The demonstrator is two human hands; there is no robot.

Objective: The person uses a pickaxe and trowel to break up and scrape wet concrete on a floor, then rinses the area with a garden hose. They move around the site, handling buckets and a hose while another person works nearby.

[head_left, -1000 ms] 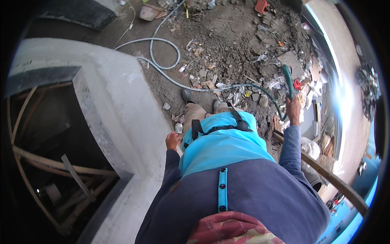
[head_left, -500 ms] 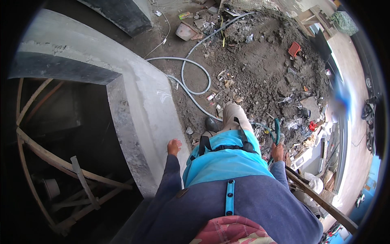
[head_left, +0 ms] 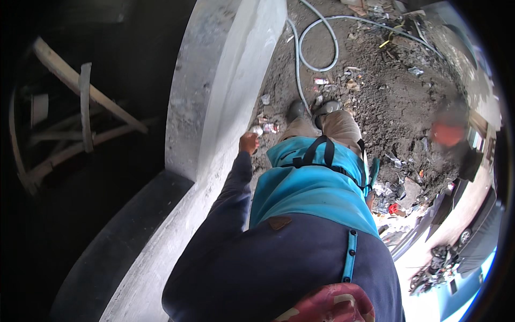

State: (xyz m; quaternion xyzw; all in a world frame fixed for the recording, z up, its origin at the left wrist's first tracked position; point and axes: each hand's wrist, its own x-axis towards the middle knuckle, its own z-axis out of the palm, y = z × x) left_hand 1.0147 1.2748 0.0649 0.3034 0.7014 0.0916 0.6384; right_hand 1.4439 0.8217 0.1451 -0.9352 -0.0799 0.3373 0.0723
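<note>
My left hand [head_left: 249, 143] hangs beside the pale concrete ledge [head_left: 236, 70], its fingers curled in; nothing shows in it. Bits of white and pink litter [head_left: 270, 127] lie on the ground just past it. On the other side, my right hand [head_left: 370, 200] is mostly hidden behind my turquoise garment [head_left: 316, 188]. It is closed around a folded piece of green hose [head_left: 374, 172], which sticks up above it. Black straps [head_left: 322, 153] cross the garment at my front. Both my dark boots [head_left: 326, 109] stand on the dirt.
A grey hose [head_left: 336, 45] loops over the ground ahead. Churned soil with rubbish [head_left: 391, 112] spreads to the right, with a blurred red patch [head_left: 448, 134]. Left of the ledge is a dark opening with wooden poles [head_left: 102, 96]. A dark vehicle [head_left: 480, 231] stands far right.
The view has turned, and the hose and soil have shifted rightward in it. My left hand's fingers have curled in. My right hand is now largely hidden, still with the green hose.
</note>
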